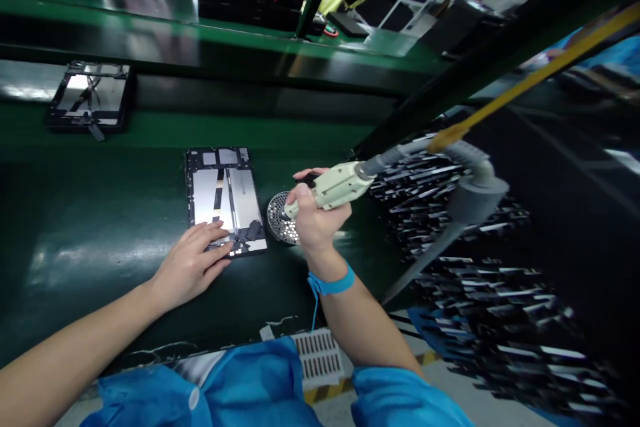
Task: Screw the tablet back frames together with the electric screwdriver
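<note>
Centre of the frame, the left hand (193, 263) lies flat and open, fingers spread, pressing the lower edge of an opened tablet chassis (224, 199) on the dark green bench (90, 227) — black frame, silvery metal plate inside, a dark strip running down its middle and small black parts at the bottom corner. Just right of it, the right hand (314, 217) is closed around a cream-coloured electric screwdriver (336, 187) with a grey hose trailing to the right, its tip over a round perforated screw dish (281, 217). Upper left, a second chassis (90, 97) lies well apart.
</note>
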The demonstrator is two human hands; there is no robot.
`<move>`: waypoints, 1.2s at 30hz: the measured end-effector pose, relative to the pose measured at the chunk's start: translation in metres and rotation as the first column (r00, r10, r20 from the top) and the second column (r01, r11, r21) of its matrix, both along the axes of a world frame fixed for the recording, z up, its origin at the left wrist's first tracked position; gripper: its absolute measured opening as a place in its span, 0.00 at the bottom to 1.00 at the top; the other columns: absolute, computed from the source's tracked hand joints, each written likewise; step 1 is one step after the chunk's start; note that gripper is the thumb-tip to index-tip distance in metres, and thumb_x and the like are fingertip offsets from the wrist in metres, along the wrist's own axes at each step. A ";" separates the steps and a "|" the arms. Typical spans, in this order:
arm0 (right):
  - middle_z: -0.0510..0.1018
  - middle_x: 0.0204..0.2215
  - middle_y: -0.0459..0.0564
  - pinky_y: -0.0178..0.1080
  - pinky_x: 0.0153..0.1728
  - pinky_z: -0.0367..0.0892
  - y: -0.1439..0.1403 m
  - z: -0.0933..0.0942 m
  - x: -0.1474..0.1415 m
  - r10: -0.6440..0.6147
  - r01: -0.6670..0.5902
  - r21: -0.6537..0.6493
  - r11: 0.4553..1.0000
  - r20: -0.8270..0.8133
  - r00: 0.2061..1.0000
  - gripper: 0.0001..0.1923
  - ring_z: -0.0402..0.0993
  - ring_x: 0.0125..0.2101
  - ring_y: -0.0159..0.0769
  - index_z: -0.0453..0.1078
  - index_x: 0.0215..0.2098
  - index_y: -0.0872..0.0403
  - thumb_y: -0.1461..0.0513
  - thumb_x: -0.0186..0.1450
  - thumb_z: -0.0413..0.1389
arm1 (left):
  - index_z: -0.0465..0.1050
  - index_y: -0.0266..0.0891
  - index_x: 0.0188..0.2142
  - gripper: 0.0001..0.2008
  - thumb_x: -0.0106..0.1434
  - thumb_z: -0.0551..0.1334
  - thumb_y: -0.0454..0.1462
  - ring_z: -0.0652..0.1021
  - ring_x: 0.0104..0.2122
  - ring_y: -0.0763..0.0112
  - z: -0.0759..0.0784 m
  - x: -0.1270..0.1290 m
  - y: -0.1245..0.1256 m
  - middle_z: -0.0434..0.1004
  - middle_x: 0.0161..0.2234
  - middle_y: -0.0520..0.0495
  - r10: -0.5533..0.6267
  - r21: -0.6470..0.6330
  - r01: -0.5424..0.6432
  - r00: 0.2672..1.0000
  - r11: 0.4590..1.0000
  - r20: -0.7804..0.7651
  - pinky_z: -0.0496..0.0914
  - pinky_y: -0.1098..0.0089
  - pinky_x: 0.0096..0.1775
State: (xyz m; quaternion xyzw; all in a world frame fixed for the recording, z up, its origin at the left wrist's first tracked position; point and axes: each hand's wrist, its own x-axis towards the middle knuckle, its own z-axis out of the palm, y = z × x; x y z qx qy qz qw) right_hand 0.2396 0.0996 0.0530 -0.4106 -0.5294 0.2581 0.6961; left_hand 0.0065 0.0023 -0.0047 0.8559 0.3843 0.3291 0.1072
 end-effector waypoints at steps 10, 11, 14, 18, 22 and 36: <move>0.80 0.34 0.46 0.37 0.24 0.74 -0.007 -0.015 -0.004 0.031 -0.025 -0.090 0.996 0.064 0.997 0.11 0.74 0.20 0.29 0.70 0.43 0.51 0.59 0.64 0.63 | 0.76 0.40 0.53 0.12 0.71 0.64 0.34 0.75 0.61 0.51 0.001 0.000 0.000 0.79 0.55 0.39 0.002 -0.017 -0.002 1.000 1.000 0.001 0.73 0.46 0.59; 0.81 0.34 0.46 0.38 0.25 0.75 -0.007 -0.015 -0.003 0.028 -0.021 -0.093 0.995 0.070 0.997 0.11 0.74 0.21 0.30 0.70 0.43 0.51 0.59 0.63 0.63 | 0.76 0.39 0.53 0.12 0.71 0.64 0.34 0.75 0.61 0.51 0.001 0.000 0.000 0.79 0.55 0.39 0.002 -0.019 -0.002 1.000 1.000 -0.001 0.73 0.46 0.59; 0.81 0.33 0.47 0.40 0.27 0.77 -0.007 -0.016 -0.003 0.010 -0.002 -0.100 0.995 0.078 0.997 0.12 0.76 0.22 0.32 0.70 0.43 0.51 0.59 0.63 0.63 | 0.76 0.39 0.53 0.12 0.71 0.64 0.34 0.75 0.61 0.51 0.000 0.000 0.000 0.78 0.55 0.38 0.002 -0.026 -0.003 1.000 1.000 -0.006 0.73 0.46 0.59; 0.81 0.33 0.47 0.42 0.31 0.78 -0.006 -0.019 -0.003 -0.021 0.030 -0.110 0.993 0.086 0.996 0.12 0.77 0.24 0.33 0.70 0.42 0.52 0.59 0.62 0.64 | 0.76 0.39 0.54 0.12 0.71 0.64 0.34 0.74 0.62 0.51 -0.001 -0.001 0.000 0.78 0.56 0.39 -0.006 -0.030 0.005 1.000 1.000 -0.003 0.72 0.46 0.59; 0.80 0.32 0.45 0.38 0.25 0.75 -0.005 -0.013 -0.003 -0.001 0.007 -0.095 0.995 0.055 0.999 0.11 0.74 0.20 0.30 0.70 0.42 0.52 0.61 0.62 0.63 | 0.75 0.40 0.55 0.13 0.71 0.63 0.34 0.74 0.62 0.51 -0.002 0.001 0.000 0.78 0.55 0.39 -0.001 -0.039 0.001 1.000 0.999 0.012 0.72 0.46 0.60; 0.79 0.39 0.47 0.39 0.27 0.77 -0.058 0.012 -0.055 0.459 -0.459 -0.079 0.885 -0.026 0.888 0.14 0.76 0.25 0.30 0.67 0.48 0.48 0.63 0.64 0.61 | 0.68 0.39 0.63 0.23 0.69 0.65 0.38 0.74 0.61 0.50 0.003 0.006 0.005 0.74 0.60 0.35 0.002 -0.150 0.013 0.995 0.989 0.096 0.70 0.46 0.62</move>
